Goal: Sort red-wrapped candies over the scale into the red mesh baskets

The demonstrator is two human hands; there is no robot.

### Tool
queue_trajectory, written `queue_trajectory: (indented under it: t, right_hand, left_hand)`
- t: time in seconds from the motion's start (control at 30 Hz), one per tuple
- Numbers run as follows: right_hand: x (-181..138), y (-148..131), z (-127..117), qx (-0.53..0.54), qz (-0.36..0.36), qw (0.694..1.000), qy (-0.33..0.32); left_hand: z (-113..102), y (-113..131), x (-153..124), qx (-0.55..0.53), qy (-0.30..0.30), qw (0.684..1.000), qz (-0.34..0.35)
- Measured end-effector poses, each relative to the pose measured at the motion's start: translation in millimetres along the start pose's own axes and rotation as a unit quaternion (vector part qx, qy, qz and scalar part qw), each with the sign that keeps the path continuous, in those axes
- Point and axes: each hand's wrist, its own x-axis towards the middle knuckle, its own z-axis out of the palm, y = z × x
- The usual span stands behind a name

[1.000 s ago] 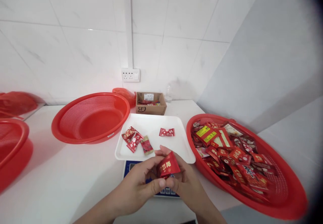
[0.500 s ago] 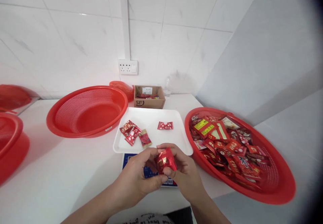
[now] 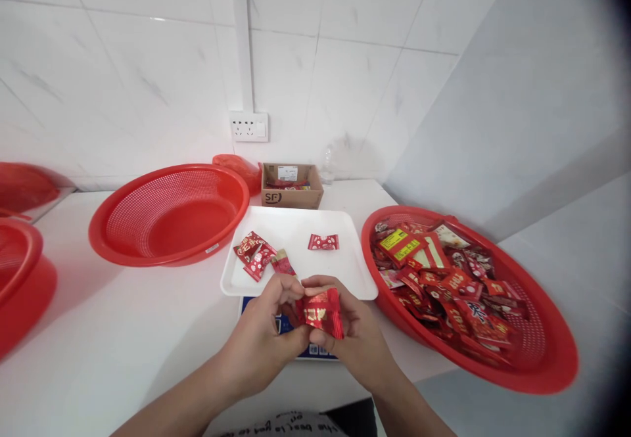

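Observation:
Between my two hands is a shiny red candy packet (image 3: 319,312) with gold lettering. My left hand (image 3: 263,335) grips its left end, thumb and fingers closed on it. On the packet's right side, my right hand (image 3: 357,332) is closed round it, the thumb at its lower edge. Both hands are over the near edge of a white tray (image 3: 296,220), which rests on a blue scale (image 3: 315,350) mostly hidden by my hands. In the tray, several wrapped candies (image 3: 259,259) are grouped at the left, and one dotted red candy (image 3: 323,242) lies apart.
A red basket (image 3: 547,365) heaped with red packets stands at the right. Back left is an empty red basket (image 3: 113,246), with another red basket (image 3: 29,292) cut off at the left edge. Behind the tray stand a cardboard box (image 3: 290,197) and a red bag (image 3: 239,169).
The packet has been turned a little between my fingers, and its gold lettering faces up more. My left hand has shifted slightly up and left, covering part of a candy in the tray.

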Motion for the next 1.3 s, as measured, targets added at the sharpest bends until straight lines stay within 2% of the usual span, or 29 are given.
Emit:
queue_trajectory:
  t: [0.13,0.23,0.33,0.43,0.5,0.63,0.77,0.9,0.97,1.07,1.13,1.3]
  right_hand:
    - [2,2,1,-0.006,0.002,1.0,0.011]
    - [1,2,0,0.034,0.011,0.999,-0.025]
    - [0,0,-3,0.051,0.026,0.997,-0.059]
    - [3,-4,-10,-0.006,0.021,1.0,-0.02]
    - [8,-7,-17,-0.082,0.025,0.996,0.018]
    - [20,-7,-27,-0.242,0.035,0.968,0.066]
    - [29,-3,-27,-0.326,0.015,0.943,0.068]
    - [32,5,-27,-0.443,-0.05,0.89,0.098]
    - [31,9,-29,-0.473,-0.048,0.875,0.085]
    - [27,12,-33,-0.493,-0.027,0.868,0.044]
    - [25,14,-36,-0.496,-0.019,0.867,0.026]
    - [34,18,-36,-0.513,-0.029,0.858,0.012]
  left_hand:
    - [-1,-3,-1,-0.005,-0.018,1.0,-0.003]
    - [-1,-1,-2,-0.023,-0.023,0.999,-0.015]
    - [-3,1,-5,-0.055,-0.07,0.996,-0.03]
    - [-9,-3,-7,-0.007,-0.094,0.996,-0.003]
    - [-14,-9,-8,0.064,-0.058,0.996,0.014]
    - [-22,-20,-9,0.197,0.057,0.979,0.012]
    - [-24,-21,-7,0.251,0.09,0.962,0.053]
    - [-32,-20,-1,0.349,0.131,0.918,0.134]
    - [-42,-23,3,0.413,0.154,0.885,0.152]
    - [-59,-31,10,0.497,0.164,0.839,0.149]
    - [-68,-36,15,0.532,0.154,0.821,0.139]
    - [-76,-36,37,0.535,0.12,0.829,0.112]
